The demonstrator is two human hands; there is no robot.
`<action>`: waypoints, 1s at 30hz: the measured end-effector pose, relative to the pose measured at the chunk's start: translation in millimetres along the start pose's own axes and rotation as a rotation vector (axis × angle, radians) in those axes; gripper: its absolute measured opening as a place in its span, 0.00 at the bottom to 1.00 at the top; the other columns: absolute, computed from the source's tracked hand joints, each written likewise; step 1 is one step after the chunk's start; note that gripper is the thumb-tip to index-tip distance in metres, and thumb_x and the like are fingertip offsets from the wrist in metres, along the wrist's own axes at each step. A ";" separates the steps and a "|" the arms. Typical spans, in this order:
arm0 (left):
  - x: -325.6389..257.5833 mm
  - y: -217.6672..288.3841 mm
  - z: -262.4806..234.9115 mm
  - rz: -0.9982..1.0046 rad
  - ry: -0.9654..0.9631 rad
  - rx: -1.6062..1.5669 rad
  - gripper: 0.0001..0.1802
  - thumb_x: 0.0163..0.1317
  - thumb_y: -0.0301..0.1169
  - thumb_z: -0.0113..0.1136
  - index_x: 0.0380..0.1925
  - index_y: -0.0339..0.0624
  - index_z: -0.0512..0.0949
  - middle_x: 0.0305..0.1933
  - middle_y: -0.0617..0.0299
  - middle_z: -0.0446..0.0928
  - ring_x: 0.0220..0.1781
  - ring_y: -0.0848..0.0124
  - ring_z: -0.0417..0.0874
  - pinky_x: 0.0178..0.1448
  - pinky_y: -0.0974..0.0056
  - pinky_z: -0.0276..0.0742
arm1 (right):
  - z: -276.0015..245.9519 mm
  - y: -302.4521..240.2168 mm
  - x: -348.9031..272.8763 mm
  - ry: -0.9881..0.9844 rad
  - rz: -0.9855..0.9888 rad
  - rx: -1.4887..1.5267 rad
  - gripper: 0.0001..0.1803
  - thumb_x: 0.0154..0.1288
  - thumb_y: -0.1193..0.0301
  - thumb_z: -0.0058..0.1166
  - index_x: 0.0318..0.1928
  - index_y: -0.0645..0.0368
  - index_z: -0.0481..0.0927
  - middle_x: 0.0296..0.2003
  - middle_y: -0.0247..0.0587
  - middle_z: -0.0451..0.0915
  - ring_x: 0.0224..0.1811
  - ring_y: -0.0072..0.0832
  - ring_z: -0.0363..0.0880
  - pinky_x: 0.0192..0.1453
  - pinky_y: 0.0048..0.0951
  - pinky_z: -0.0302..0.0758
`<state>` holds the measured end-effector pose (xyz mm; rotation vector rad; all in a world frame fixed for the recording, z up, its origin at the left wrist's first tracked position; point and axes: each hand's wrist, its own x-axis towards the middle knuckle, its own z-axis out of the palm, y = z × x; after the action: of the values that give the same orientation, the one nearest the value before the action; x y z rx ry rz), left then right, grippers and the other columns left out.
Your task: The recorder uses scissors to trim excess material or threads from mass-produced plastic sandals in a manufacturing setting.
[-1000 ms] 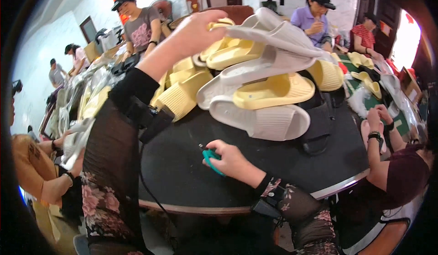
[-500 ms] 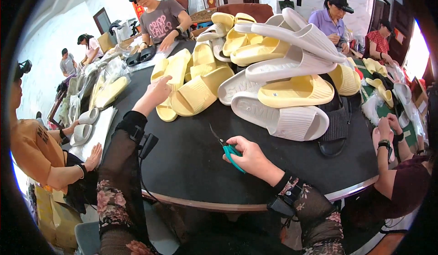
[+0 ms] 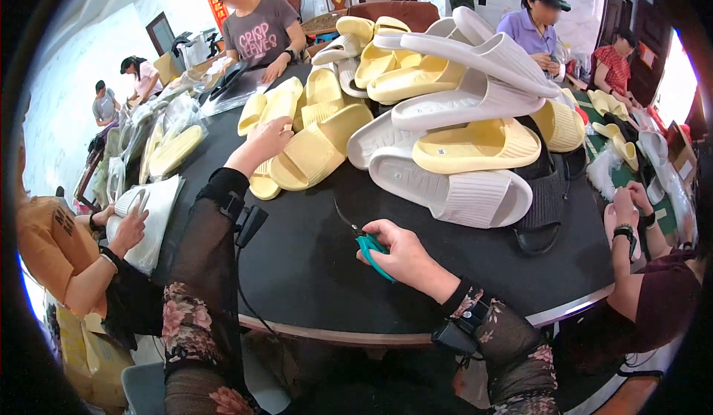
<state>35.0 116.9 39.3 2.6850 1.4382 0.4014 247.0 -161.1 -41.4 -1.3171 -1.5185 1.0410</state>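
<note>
1. While the left hand (image 3: 266, 138) reached out across the round black table (image 3: 312, 266), its fingers lay on a pale yellow slide sandal (image 3: 316, 151) at the near-left edge of the heap, resting on the sandal rather than closed round it.
2. That sandal lay flat on the table, touching other yellow sandals beside and behind it.
3. The right hand (image 3: 401, 255) rested on the table nearer the person, fingers curled tight about the teal handles of a small pair of snips (image 3: 369, 245), with the dark blades pointing up and left toward the heap.
4. Just beyond the snips lay a white ribbed slide sandal (image 3: 453, 188), with a yellow one (image 3: 475, 146) stacked on it and more white and yellow sandals piled higher behind.
5. A dark slipper (image 3: 546, 203) lay at the right of the pile, touching the white sandal.
6. At the left rim another person's hand (image 3: 130, 225) held a white sandal (image 3: 152, 218).
7. Across the table sat a person in a grey shirt (image 3: 260, 32) and one in a lilac shirt (image 3: 529, 32); a further person's hands (image 3: 624, 211) worked at the right edge.
</note>
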 end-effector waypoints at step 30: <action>-85.9 0.6 56.6 0.003 0.019 -0.332 0.38 0.50 0.21 0.50 0.65 0.38 0.55 0.40 0.39 0.77 0.44 0.48 0.79 0.48 0.54 0.74 | -1.4 -8.8 -4.2 -0.037 -0.012 0.015 0.16 0.62 0.75 0.54 0.50 0.67 0.70 0.36 0.43 0.83 0.40 0.22 0.82 0.44 0.23 0.76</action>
<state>4.9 49.0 -31.9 2.4251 1.2441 0.6075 246.2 -166.1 -32.9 -1.2829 -1.5411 1.0722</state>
